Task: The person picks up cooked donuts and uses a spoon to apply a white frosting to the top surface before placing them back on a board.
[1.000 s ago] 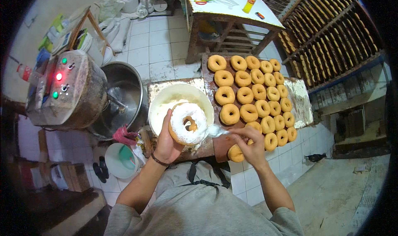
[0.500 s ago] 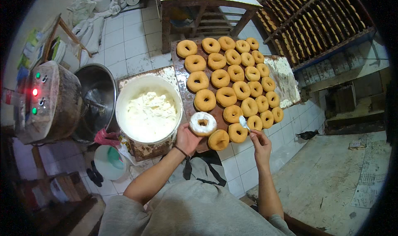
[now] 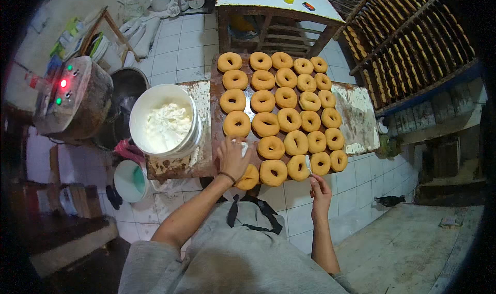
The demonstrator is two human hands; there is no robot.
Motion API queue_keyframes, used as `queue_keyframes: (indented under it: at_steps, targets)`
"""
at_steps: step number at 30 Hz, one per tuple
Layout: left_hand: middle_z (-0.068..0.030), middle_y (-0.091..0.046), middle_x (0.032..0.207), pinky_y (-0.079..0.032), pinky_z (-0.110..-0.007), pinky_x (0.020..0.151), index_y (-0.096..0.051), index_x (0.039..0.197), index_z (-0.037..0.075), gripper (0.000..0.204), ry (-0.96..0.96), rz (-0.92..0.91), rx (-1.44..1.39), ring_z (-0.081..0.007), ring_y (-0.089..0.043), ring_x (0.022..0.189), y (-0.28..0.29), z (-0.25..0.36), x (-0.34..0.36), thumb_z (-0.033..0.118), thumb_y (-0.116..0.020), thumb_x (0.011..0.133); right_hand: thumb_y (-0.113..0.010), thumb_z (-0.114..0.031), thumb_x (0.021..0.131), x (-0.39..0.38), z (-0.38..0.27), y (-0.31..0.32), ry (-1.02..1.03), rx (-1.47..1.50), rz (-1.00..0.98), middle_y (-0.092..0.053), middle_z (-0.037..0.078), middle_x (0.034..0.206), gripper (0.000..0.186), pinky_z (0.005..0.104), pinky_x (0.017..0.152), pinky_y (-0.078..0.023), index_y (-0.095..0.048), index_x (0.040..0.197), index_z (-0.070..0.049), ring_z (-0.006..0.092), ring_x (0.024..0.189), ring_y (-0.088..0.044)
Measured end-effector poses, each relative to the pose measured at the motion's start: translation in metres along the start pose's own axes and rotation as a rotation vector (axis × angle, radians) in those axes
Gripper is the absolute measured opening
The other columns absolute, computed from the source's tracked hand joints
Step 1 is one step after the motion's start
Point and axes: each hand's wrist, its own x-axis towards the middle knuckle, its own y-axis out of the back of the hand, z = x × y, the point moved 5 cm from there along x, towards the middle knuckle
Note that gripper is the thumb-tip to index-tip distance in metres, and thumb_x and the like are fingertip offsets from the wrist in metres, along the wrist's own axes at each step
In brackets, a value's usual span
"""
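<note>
Rows of golden ring doughnuts (image 3: 289, 119) cover a dark tray (image 3: 248, 123). At the tray's near left corner my left hand (image 3: 234, 160) is palm down with its fingers curled over a white-coated doughnut (image 3: 244, 148). Only a sliver of its white coating shows; the hand hides the rest. Pinched in my right hand (image 3: 321, 191) at the near edge is a spoon (image 3: 308, 164), its bowl end over the front row of doughnuts. Left of the tray stands a white tub (image 3: 194, 139) of white cream (image 3: 168, 127).
A mixer (image 3: 75, 100) with lit buttons and a metal bowl (image 3: 129, 82) stands at the left. A white-topped table (image 3: 274, 5) is at the back. Full racks (image 3: 413, 41) rise at the far right. A pail (image 3: 129, 180) sits low left.
My left hand has turned palm down, taking the white-coated doughnut onto the tray's left row. The spoon stays in my right hand, slightly lower. The view has shifted.
</note>
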Motion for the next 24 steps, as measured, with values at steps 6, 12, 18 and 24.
queue_keyframes:
  at_steps: [6, 12, 18, 24]
  targets:
    - [-0.0161, -0.056, 0.117, -0.04, -0.048, 0.095, -0.06, 0.111, 0.0, 0.048, -0.091, -0.243, 0.281, -0.0341, -0.052, 0.109, -0.056, 0.044, 0.032, 0.04, -0.069, 0.086, -0.068, -0.022, 0.096, 0.007, -0.008, 0.04, -0.02, -0.003, 0.033, -0.049, -0.007, 0.076, 0.025, 0.0189, 0.053, -0.03, -0.067, 0.115, -0.005, 0.0019, 0.061, -0.037]
    - [-0.0094, -0.061, 0.106, -0.051, -0.037, 0.084, -0.048, 0.118, 0.003, 0.05, 0.082, -0.196, -0.765, -0.0192, -0.062, 0.096, -0.014, 0.011, 0.002, 0.021, -0.079, 0.083, -0.066, -0.025, 0.098, 0.001, -0.034, -0.012, -0.073, 0.077, -0.009, -0.052, -0.008, 0.078, 0.026, 0.0187, 0.052, -0.026, -0.067, 0.116, -0.006, 0.001, 0.059, -0.035]
    - [-0.015, -0.055, 0.133, -0.046, -0.052, 0.106, -0.042, 0.14, 0.001, 0.054, 0.532, -0.483, -1.968, -0.0308, -0.054, 0.126, 0.119, -0.045, -0.084, 0.021, -0.061, 0.093, -0.067, -0.026, 0.096, -0.022, -0.116, -0.225, 0.407, -0.34, -0.712, -0.068, 0.002, 0.085, 0.023, 0.0249, 0.056, -0.043, -0.072, 0.109, -0.008, 0.0109, 0.064, -0.056]
    - [-0.0232, -0.05, 0.141, -0.039, -0.065, 0.108, -0.044, 0.141, -0.001, 0.064, 0.718, -0.291, -2.114, -0.0413, -0.05, 0.13, 0.182, -0.109, -0.118, 0.049, -0.04, 0.101, -0.062, -0.026, 0.093, -0.041, -0.128, -0.424, 0.904, -1.362, -0.891, -0.073, 0.012, 0.086, 0.019, 0.0419, 0.066, -0.054, -0.077, 0.103, -0.02, 0.0325, 0.08, -0.07]
